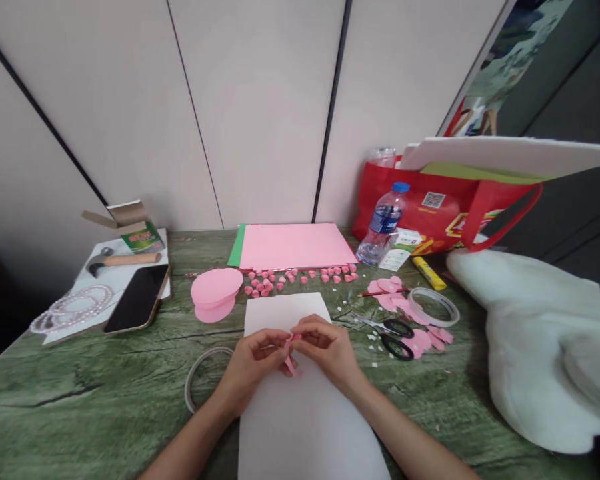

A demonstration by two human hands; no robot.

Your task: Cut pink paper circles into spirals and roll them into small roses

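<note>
Over a white board (307,427), my two hands meet around a pink paper strip (291,361) whose upper end is curled into a small roll. My left hand (254,363) pinches the strip from the left, and part of it hangs below the fingers. The fingertips of my right hand (327,348) close on the rolled end. Just beyond the board lie several small rolled pink paper roses (265,285). To their left rests a stack of pink paper circles (217,288).
Right of the board are black-handled scissors (397,337), pink paper scraps (416,340) and a tape roll (434,307). Another tape roll (193,380) lies by my left forearm. Farther back stand a water bottle (383,223) and red bag (440,207); a phone (137,298) and hammer (125,260) lie left.
</note>
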